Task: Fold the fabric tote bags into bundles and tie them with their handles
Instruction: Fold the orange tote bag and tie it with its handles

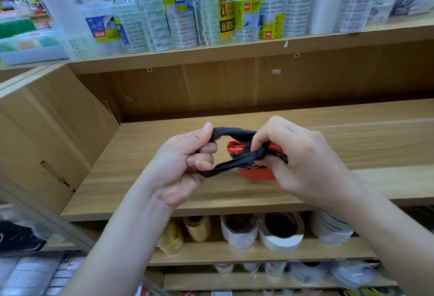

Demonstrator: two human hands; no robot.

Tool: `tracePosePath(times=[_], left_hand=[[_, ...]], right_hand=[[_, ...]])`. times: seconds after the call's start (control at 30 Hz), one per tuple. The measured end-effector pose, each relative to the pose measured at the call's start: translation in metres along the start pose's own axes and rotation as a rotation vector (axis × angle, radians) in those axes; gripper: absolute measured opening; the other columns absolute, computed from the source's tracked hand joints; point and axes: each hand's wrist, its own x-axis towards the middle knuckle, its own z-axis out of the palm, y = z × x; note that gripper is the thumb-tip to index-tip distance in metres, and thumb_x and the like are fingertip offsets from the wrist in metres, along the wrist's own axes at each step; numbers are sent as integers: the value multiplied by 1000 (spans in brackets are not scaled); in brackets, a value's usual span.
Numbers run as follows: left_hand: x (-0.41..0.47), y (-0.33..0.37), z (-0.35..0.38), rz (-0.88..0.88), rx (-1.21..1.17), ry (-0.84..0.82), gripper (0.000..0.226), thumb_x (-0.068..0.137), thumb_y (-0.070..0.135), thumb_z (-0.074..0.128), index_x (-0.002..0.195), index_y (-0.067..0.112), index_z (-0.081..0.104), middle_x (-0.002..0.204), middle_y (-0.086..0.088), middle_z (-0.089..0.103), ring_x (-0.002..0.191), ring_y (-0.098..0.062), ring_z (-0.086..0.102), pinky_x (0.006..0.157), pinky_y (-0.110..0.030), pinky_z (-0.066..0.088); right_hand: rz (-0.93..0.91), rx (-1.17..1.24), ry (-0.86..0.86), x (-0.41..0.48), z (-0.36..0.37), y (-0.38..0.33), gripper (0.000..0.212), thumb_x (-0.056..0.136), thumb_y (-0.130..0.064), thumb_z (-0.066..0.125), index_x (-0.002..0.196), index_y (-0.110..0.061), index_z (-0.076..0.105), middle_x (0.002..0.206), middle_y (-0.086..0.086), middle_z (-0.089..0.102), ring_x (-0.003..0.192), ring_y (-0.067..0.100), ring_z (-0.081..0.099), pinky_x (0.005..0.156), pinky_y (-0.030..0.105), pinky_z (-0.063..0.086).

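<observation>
A red tote bag (257, 174), folded into a small bundle with a dark patterned band, is held just above the wooden shelf (145, 178). Its black handle (231, 132) forms a loop stretched to the left, with a knot close to the bundle. My left hand (187, 161) grips the loop's left end, thumb on the upper strand and fingers curled round the lower one. My right hand (296, 157) pinches the handle at the knot and holds the bundle, hiding its right side.
Wrapped tape rolls (187, 13) crowd the shelf above. Larger tape rolls (280, 232) and yellow rolls (197, 226) lie on the shelf below. A wooden side panel (47, 131) closes the shelf on the left, and a back panel (234, 89) stands behind.
</observation>
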Motion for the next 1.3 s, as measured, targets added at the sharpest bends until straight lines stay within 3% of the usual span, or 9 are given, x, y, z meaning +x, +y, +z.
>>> tracePosePath(times=[0.13,0.4,0.57,0.83,0.93,1.03,1.13,1.2,1.3], left_hand=[[8,-17,0,35,152,136,19,77,20,65,82,3,62,63,-1,43,40,0,27,37,-9,32],[18,-17,16,134,276,189,11,86,13,65,82,4,62,56,-1,49,36,-2,28,36,-12,29],[17,-24,17,86,324,190,18,86,-4,61,82,13,60,61,-5,59,35,-4,36,34,-12,30],[10,-17,10,182,385,77,31,89,-4,57,75,18,75,69,-6,57,55,-11,49,57,-23,48],[2,-14,3,321,936,84,33,91,2,59,87,27,79,85,0,73,74,-16,63,70,-30,50],[-7,-8,-8,566,1605,-73,23,87,38,61,106,35,73,88,12,60,84,-9,55,73,-25,46],[-14,2,-14,874,2036,-225,34,80,51,59,95,25,74,101,7,48,99,-14,44,82,-30,46],[-17,9,-8,982,1902,-332,17,78,39,72,78,22,73,109,3,50,111,-17,44,93,-30,41],[-12,16,6,639,1144,-478,10,76,22,78,73,17,70,84,-3,62,89,-19,62,84,-34,48]], right_hand=[[38,199,95,-6,8,0,35,75,0,64,89,-28,50,84,-17,52,77,4,55,64,17,43],[176,518,126,-11,14,-3,31,79,4,60,84,-25,49,87,-4,56,76,21,58,63,32,50],[246,612,319,-16,27,-9,33,80,13,57,83,-18,49,91,1,59,84,16,62,72,26,52],[389,718,444,-11,32,-1,34,88,13,60,91,-21,54,84,-13,60,77,3,58,70,19,49],[453,829,400,-12,24,6,30,90,10,58,95,-19,57,84,-12,65,78,5,63,70,22,53],[533,925,304,-14,21,14,33,89,13,56,92,-19,61,84,-6,65,77,9,63,68,24,53],[655,1065,239,-16,20,22,28,85,10,58,89,-17,62,85,0,65,76,13,62,67,25,52],[708,1170,159,-19,26,26,19,78,-1,66,87,-17,64,83,1,67,72,14,64,65,25,53],[699,1367,-26,-22,34,28,36,62,-22,87,92,-20,68,89,9,69,74,19,66,69,29,56]])
